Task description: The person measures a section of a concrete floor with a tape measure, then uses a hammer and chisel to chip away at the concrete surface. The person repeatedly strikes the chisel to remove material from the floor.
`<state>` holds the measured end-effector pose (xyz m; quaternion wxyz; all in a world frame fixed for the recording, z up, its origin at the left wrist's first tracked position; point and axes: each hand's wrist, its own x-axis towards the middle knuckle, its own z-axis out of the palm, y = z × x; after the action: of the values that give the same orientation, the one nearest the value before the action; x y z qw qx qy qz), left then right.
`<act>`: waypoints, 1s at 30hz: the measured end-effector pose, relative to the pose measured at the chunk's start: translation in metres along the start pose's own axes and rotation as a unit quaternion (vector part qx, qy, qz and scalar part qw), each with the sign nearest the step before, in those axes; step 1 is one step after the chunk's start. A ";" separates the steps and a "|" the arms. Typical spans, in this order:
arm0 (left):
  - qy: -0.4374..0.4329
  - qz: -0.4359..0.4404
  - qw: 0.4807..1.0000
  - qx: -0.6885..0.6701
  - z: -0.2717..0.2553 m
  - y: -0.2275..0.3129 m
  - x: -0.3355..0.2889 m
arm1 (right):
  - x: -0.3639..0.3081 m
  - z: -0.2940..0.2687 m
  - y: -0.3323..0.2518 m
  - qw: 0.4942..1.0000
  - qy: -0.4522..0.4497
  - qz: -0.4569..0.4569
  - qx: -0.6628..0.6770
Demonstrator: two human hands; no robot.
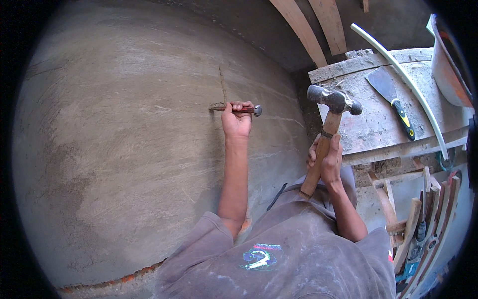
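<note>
My left hand (237, 122) is wrapped round a red chisel (244, 110). Its tip meets the grey plastered wall (124, 149) beside a thin vertical groove (222, 82), and its rounded metal head sticks out to the right of my fist. In my right hand (328, 162) is a ball-peen hammer (322, 144), gripped by its wooden handle. The hammer's metal head is raised at the upper right, apart from the chisel.
To the right, a dusty board platform (358, 137) bears a scraper (391, 99) with a black and yellow handle, a pale hose (408, 79) and a bucket (445, 74). Wooden planks (301, 27) lean behind it. Below stand several wooden strips (408, 229) beside a power tool (417, 244).
</note>
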<state>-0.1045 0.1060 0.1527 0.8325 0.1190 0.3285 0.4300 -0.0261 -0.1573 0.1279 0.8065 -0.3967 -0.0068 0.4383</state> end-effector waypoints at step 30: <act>0.045 0.037 0.998 -0.040 0.011 0.003 0.016 | 0.032 0.048 -0.007 0.950 -0.004 -0.209 0.232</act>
<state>-0.0928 0.1217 0.1553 0.8048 0.0782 0.3433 0.4779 -0.0191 -0.1063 0.1550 0.9497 -0.1869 0.0092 0.2512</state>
